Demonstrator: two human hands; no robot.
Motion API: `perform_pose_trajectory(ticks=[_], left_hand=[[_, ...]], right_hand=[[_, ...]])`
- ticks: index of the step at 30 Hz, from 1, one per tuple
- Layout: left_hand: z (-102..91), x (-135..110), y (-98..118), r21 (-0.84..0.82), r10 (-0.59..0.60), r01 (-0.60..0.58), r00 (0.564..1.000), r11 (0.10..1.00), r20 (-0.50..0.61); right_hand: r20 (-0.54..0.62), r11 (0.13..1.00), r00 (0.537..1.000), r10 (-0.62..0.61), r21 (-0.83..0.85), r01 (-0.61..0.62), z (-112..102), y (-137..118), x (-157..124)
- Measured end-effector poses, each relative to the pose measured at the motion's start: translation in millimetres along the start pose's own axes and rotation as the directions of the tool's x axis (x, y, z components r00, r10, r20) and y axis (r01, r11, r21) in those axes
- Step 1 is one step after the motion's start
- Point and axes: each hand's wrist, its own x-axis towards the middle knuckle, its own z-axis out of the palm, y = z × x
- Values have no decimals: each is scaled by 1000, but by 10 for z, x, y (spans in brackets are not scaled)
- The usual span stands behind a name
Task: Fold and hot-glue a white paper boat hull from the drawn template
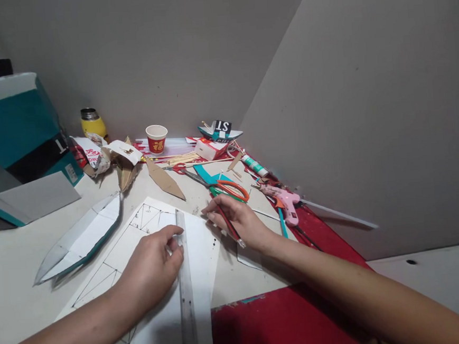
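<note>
My left hand (153, 265) is curled with its fingertips pinching the left edge of a clear ruler (186, 297), which lies lengthwise on a white sheet (154, 220) marked with drawn lines and small triangles. My right hand (237, 221) is closed around a red and black pencil (228, 225), its fingertips resting at the sheet's right edge, just right of the ruler's far end.
A folded white paper boat (79, 239) lies left of the sheet. Behind are orange-handled scissors (231, 189), a pink glue gun (285, 199), a red paper cup (157, 138), cardboard scraps (164, 180), a yellow flask (93, 124) and a teal box (16, 136). Walls close in right.
</note>
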Motion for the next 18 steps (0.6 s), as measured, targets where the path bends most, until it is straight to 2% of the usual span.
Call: perform_pose_trajectory(ticks=[7, 13, 15, 18], left_hand=[[-15, 50, -34, 300, 122, -134, 991, 945, 58], [129, -11, -79, 575, 344, -349, 931, 740, 122], [188, -25, -106, 612, 363, -387, 916, 689, 171], [231, -35, -150, 623, 326, -410, 911, 666, 252]], right_hand=[[-7, 999, 999, 37, 30, -37, 69, -64, -23], [-127, 997, 992, 22, 71, -13, 156, -93, 51], [-176, 995, 984, 22, 98, -4, 219, -129, 30], [-185, 990, 981, 59, 138, -33, 332, -188, -68]])
